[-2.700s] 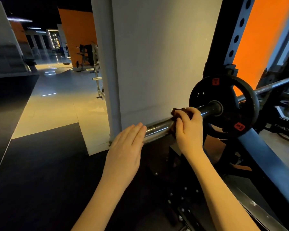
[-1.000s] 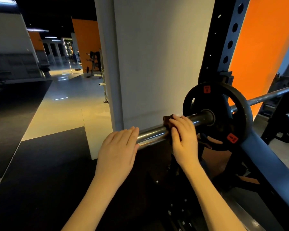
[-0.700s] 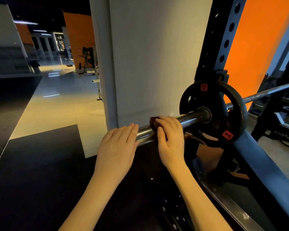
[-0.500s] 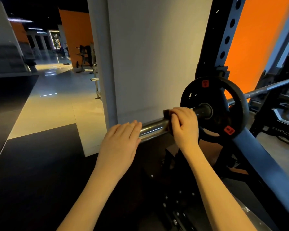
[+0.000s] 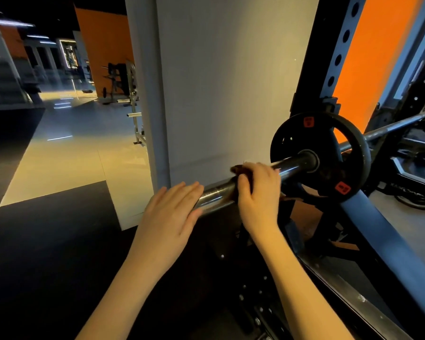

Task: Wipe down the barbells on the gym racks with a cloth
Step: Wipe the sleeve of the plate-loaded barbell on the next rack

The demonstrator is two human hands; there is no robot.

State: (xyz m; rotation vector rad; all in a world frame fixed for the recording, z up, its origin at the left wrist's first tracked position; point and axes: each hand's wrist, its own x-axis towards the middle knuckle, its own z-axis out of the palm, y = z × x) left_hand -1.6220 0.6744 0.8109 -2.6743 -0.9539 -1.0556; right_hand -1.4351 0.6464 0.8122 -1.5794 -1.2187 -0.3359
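Observation:
A steel barbell (image 5: 216, 196) lies across the rack, its sleeve end pointing toward me at the lower left. A black weight plate (image 5: 329, 153) with red labels sits on the sleeve. My right hand (image 5: 259, 192) grips a dark brown cloth (image 5: 238, 171) wrapped round the sleeve, a short way left of the plate. My left hand (image 5: 169, 217) rests with straight fingers on the end of the sleeve. The cloth is mostly hidden under my fingers.
The dark rack upright (image 5: 339, 57) with holes rises behind the plate, and a blue sloped rack beam (image 5: 388, 244) runs to the lower right. A white pillar (image 5: 219, 82) stands right behind the bar. Orange walls and other gym machines (image 5: 119, 82) are farther off.
My right hand with the cloth has slid back and forth along the sleeve, now a little left of where it was half a second ago. My left hand has stayed on the bar's end.

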